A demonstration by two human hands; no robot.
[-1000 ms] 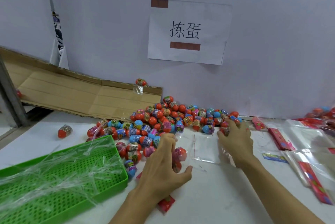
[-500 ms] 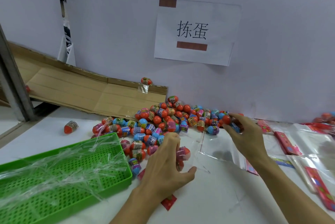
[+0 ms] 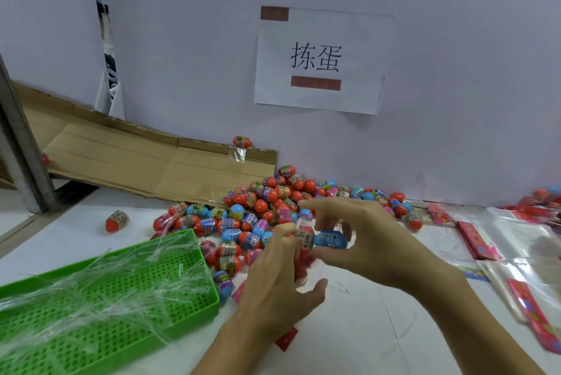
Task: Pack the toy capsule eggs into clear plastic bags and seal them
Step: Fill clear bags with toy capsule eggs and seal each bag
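1. Both hands meet above the white table [image 3: 349, 338], just in front of the heap of loose capsule eggs [image 3: 267, 207]. The right hand [image 3: 373, 241] pinches a blue capsule egg [image 3: 329, 239] between thumb and fingertips, the grip narrow and closed on it.

2. The left hand [image 3: 273, 283] has its fingers curled round a clear plastic bag [image 3: 303, 262] with red eggs showing through the film; how many are inside cannot be told (the fingers hide most of it). The blue egg sits right at the bag's upper end, so the step in hand appears to be loading this bag.

3. Work done: at the far right lie flat clear packets with red header cards [image 3: 479, 241], and more red ones blur at the frame's edge. Whether these are filled and sealed or are blank stock cannot be told.

4. Work left: the heap against the wall is still large, dozens of eggs. Strays lie apart from it: one lone egg [image 3: 117, 220] well to the left, one perched egg [image 3: 242, 141] on the cardboard sheet [image 3: 136, 159].

5. The green tray [image 3: 200, 311] at the left holds only clear plastic strips (no eggs visible in it).

6. Judgement: the bag in hand is neither full nor sealed, and the task as a whole looks far from finished.
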